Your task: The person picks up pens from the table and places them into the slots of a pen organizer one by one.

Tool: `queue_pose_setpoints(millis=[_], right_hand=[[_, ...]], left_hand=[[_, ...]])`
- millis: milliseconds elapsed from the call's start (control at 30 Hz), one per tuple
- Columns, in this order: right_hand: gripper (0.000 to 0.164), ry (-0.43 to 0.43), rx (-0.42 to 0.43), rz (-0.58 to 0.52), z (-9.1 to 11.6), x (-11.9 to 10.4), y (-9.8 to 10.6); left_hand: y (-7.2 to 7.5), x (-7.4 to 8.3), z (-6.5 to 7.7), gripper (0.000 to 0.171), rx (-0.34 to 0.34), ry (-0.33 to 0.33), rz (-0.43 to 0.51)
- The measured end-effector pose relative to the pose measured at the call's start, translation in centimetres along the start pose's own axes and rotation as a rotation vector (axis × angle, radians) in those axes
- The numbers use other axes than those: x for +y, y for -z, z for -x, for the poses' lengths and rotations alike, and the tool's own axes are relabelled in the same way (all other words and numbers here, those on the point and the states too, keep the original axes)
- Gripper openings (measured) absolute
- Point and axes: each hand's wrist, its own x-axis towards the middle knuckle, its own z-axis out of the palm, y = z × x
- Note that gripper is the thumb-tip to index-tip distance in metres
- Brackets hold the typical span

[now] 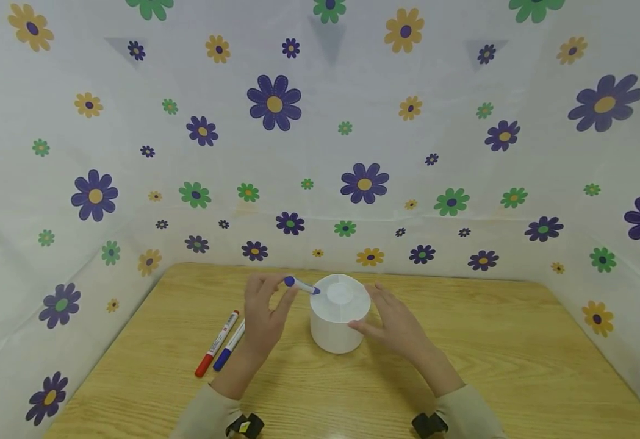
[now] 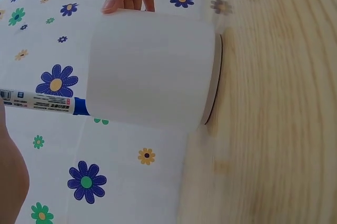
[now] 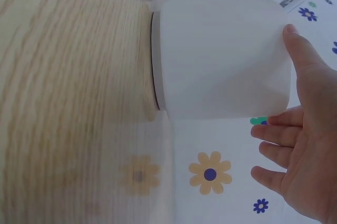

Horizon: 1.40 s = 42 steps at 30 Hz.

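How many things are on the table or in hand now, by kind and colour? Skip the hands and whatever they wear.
Red markers: 1, the red marker on the table
Blue markers: 2, the held marker in the left hand and the loose marker on the table
White containers: 1, the white container
Total: 4

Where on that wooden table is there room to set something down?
Widest: bare tabletop right of the right hand, up to the flowered cloth. A narrower strip lies left of the red marker. Crowded: from that marker to the white cylindrical container, the left hand between.
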Motion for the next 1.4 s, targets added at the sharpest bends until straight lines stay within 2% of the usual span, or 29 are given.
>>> queue_pose_setpoints(millis=[167,400,600,733,867,1100,1400], right_hand=[[0.083,-0.004,-0.004,0.002,0.0,0.0,0.0],[0.083,-0.006,0.0,0.001,0.0,0.1,-0.1],[0.083,-0.01,0.002,0.01,0.0,0.2,-0.2],[0.083,-0.009,0.004,0.013,0.0,0.3,-0.2],[0.084,-0.014,-0.001,0.013,-0.1,0.3,-0.2],[0.085,-0.02,-0.009,0.015,0.0,0.4,-0.3],[0.086,-0.007,0.001,0.018,0.1,0.4,-0.3]], left_hand=[[0.0,-0.2,0.2,0.023,-0.077,0.014,-0.101],[0.3,-0.5,0.3,0.029,-0.225,0.043,-0.267],[1.3,-2.1,0.1,0.028,-0.373,0.071,-0.439],[2.2,-3.4,0.0,0.024,-0.476,0.126,-0.554],[3.1,-4.4,0.0,0.024,-0.579,0.22,-0.643],[3.9,-5.3,0.3,0.026,-0.75,0.376,-0.706],[4.2,-5.9,1.2,0.03,-0.855,0.454,-0.735]])
